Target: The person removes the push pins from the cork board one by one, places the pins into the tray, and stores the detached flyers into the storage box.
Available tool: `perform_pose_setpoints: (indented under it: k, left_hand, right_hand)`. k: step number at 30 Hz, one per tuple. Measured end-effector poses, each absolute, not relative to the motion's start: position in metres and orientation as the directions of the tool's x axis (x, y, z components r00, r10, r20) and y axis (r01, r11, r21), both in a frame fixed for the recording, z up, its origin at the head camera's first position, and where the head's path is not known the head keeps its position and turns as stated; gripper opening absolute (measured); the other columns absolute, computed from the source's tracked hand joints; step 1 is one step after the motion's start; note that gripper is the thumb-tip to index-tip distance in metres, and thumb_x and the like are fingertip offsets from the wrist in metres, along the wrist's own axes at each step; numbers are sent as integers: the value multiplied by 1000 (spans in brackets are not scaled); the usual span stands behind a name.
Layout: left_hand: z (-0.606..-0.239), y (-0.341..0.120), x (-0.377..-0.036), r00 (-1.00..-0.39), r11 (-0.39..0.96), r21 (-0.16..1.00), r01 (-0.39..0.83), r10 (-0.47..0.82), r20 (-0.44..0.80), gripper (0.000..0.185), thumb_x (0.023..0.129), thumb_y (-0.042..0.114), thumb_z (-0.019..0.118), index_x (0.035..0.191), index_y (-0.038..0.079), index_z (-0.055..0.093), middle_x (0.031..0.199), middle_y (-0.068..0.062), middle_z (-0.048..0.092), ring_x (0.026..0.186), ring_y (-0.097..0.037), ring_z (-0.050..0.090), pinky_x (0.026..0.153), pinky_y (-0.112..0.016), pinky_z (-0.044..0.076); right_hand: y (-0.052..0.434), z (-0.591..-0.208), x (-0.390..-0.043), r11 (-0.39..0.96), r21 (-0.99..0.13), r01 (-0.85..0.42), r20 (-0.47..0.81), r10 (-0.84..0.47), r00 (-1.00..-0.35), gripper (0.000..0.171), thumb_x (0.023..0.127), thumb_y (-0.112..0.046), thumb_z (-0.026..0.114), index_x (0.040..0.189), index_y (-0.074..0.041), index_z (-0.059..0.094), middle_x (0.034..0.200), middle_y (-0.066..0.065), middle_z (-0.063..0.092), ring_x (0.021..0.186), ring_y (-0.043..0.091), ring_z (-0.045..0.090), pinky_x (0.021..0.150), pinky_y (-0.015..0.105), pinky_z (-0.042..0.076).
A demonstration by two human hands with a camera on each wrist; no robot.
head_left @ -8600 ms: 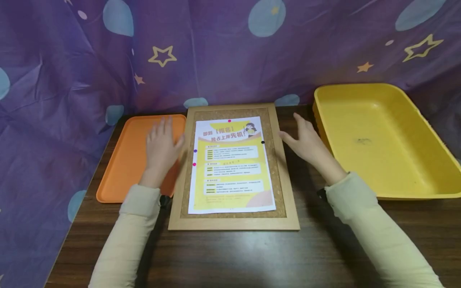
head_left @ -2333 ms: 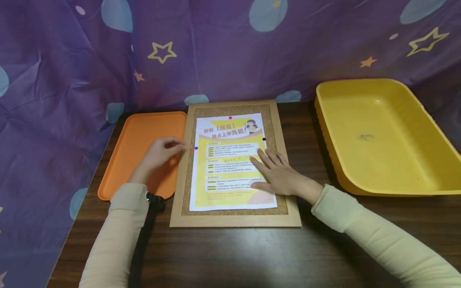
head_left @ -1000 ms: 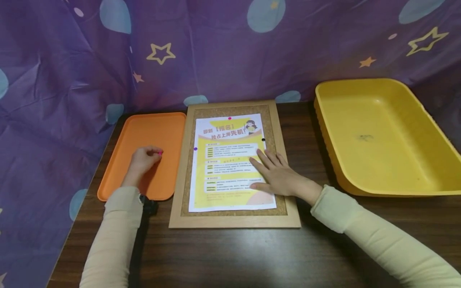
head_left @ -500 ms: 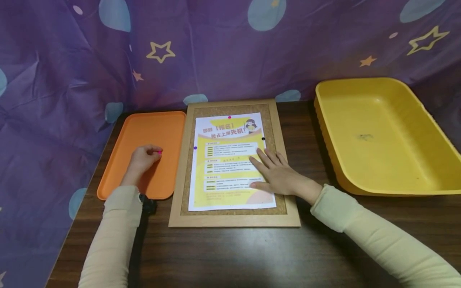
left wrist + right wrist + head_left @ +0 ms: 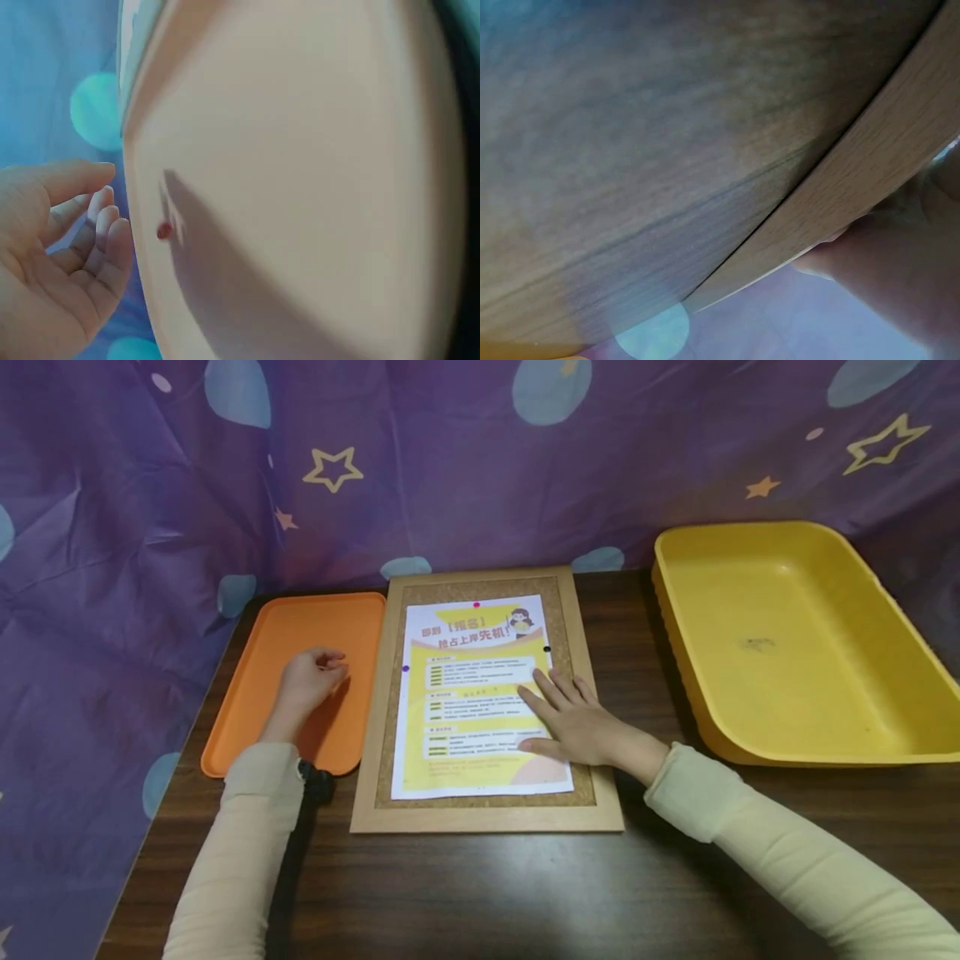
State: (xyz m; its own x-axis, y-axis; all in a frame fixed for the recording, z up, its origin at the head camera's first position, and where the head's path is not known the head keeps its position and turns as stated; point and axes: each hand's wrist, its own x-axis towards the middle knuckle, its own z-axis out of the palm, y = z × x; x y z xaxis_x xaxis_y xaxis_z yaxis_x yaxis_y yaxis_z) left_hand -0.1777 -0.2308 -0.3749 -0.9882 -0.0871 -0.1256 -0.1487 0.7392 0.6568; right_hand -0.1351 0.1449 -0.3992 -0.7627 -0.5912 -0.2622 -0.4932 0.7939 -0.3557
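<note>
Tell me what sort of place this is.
Probably a makeshift indoor work corner: a purple star-print curtain hangs right behind a dark wood-grain table, on which a framed corkboard lies flat.

To the right of the right grip (image 5: 588, 732) stands a rectangular yellow tub (image 5: 795, 693); beyond it hangs a purple star-print cloth (image 5: 457, 485), and below it spreads a dark wood-grain table (image 5: 480, 902).

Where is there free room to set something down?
Free: table before the board, between the sleeves; strip beyond the right hand, between board and tub; inside the tub. Crowded: board, by paper and that hand; tray, by left hand and pin.
</note>
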Motion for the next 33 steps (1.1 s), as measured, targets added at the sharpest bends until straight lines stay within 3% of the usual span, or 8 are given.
perform_pose_setpoints:
  k: [11,21,33]
  left_hand:
    - [-374,-200,-183,-992,723,688,-63,29,-121,32,94,13,57,123,-1,59,113,-19,61,86,-25,58,60,-19,47]
    - [-375,-179,-189,-983,780,620,79,165,-81,22,91,9,60,109,-3,64,109,-21,67,100,-33,61,88,-43,50]
    - [-373,-170,-197,-964,819,568,86,211,-159,26,92,8,59,114,-4,63,111,-21,64,105,-32,58,96,-45,45]
  right_hand:
    - [145,-400,-135,797,-352,-491,-264,-588,-765,79,96,-54,42,155,-13,10,160,18,-7,147,42,-7,115,62,-5]
    - [143,-398,-136,795,-356,-490,-268,-590,-762,79,96,-55,43,155,-14,8,160,17,-9,148,40,-7,116,61,-5]
    - [144,-398,-135,798,-352,-490,-259,-586,-768,79,96,-54,44,155,-14,10,160,17,-7,148,41,-6,116,62,-4]
